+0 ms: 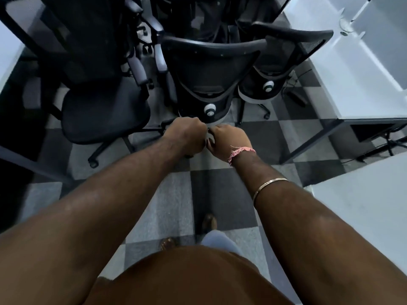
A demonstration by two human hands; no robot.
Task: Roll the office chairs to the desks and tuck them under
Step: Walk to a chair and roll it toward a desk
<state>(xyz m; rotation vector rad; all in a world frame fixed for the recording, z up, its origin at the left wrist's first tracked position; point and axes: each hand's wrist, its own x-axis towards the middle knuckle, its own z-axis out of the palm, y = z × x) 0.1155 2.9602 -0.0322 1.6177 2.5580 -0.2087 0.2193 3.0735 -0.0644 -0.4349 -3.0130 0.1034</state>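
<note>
Checkered carpet (pixel 222 194) — floor cables (pixel 374 150)

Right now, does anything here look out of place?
Yes. Several office chairs stand bunched together in the aisle, not tucked under the desks. Both hands meet low behind the middle chair.

Chairs (pixel 211 71) crowded ahead, seemingly gapless.

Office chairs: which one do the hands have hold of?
The middle chair, its mesh back towards the camera. The left hand and right hand meet at its lower edge; the chairs beside it go untouched.
</note>
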